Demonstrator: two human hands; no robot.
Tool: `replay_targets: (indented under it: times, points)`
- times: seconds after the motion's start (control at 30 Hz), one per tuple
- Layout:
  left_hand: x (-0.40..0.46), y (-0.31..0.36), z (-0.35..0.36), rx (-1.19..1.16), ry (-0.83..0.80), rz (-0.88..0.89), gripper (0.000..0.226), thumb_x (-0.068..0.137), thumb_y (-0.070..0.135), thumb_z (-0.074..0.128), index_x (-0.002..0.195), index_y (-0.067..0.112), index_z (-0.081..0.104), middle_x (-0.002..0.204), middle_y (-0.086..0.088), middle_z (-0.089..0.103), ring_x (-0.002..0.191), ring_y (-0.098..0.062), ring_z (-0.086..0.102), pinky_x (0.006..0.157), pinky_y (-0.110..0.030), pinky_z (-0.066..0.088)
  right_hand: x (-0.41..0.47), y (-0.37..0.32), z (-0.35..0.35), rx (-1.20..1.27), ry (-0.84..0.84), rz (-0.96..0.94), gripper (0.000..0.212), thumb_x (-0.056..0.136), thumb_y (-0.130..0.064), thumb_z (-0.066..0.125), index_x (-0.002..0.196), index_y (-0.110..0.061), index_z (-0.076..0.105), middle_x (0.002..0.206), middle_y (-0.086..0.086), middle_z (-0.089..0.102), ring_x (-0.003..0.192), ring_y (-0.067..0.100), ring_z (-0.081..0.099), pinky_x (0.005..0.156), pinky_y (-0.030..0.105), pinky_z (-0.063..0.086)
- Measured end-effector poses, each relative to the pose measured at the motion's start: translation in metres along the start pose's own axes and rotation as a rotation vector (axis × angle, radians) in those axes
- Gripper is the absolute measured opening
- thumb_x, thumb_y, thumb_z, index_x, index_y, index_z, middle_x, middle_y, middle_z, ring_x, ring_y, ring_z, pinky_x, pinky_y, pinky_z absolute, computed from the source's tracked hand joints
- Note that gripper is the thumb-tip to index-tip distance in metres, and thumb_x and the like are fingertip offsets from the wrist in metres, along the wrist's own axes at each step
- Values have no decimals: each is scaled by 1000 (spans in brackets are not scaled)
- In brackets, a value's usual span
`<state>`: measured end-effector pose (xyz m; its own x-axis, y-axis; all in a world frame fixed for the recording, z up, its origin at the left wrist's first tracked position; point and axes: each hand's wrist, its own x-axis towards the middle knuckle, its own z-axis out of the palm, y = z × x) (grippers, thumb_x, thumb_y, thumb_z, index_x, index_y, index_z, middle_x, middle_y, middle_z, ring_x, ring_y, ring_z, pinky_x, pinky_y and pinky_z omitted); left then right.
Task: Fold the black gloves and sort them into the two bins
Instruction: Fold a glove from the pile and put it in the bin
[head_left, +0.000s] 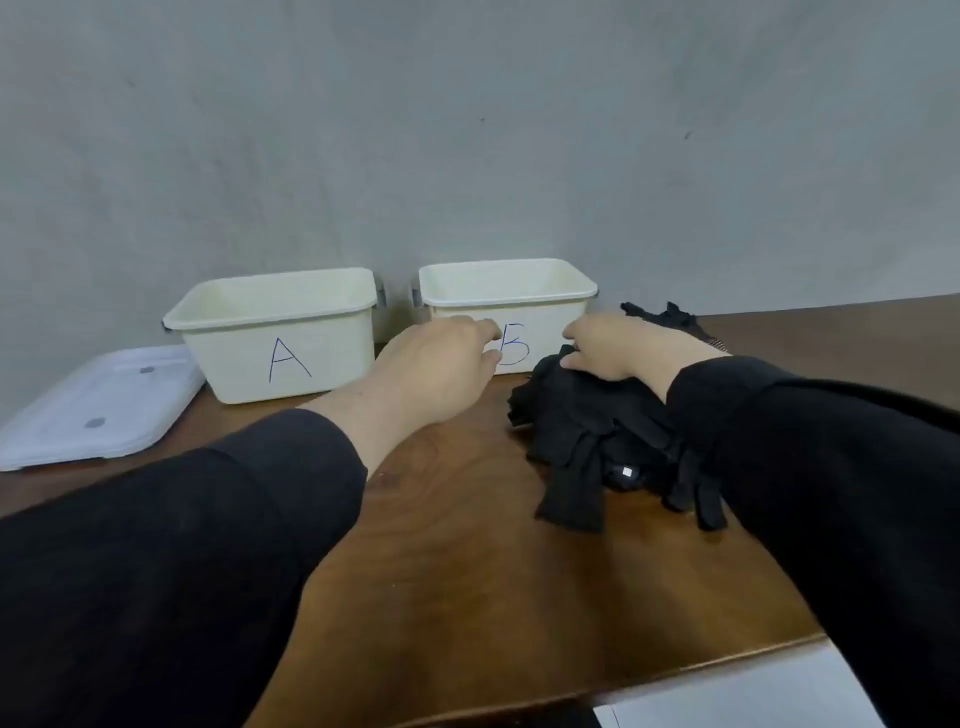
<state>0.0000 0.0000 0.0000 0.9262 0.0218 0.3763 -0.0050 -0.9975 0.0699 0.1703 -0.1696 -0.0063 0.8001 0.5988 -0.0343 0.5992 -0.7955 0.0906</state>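
Note:
A heap of black gloves (587, 441) lies on the brown table, right of centre. My right hand (613, 348) rests on the far top of the heap, its fingers curled into the fabric. My left hand (447, 364) hovers in front of bin B (509, 291), fingers loosely curled, holding nothing. Bin A (275, 306) stands left of bin B against the wall. Both cream bins look empty from here. One more black glove (660, 314) lies behind my right hand, next to bin B.
White flat lids or trays (98, 405) are stacked at the table's left edge beside bin A. The grey wall (467, 130) rises right behind the bins. The wooden table (457, 571) ends at a near edge on the lower right, with a white surface (753, 696) below.

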Motion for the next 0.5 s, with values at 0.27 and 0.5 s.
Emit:
replay_targets:
  times: [0.27,0.5]
  points:
    - [3,-18,26,-118,-7,-60,37,103,33,43,136,22,55,130,-4,62,118,-26,57,95,-39,48,16,-4,18,-35,28,86,22,103,-28,53,120,-13,57,123,6,64,110,32,56,101,50,31]
    - [27,-6,37,-517,-57,-189,50,98,47,51,143,23,48,131,4,61,122,-16,55,104,-33,43,-15,-5,-12,431,196,-122,27,101,-18,57,125,-22,69,116,-1,70,108,23,62,93,31,47]
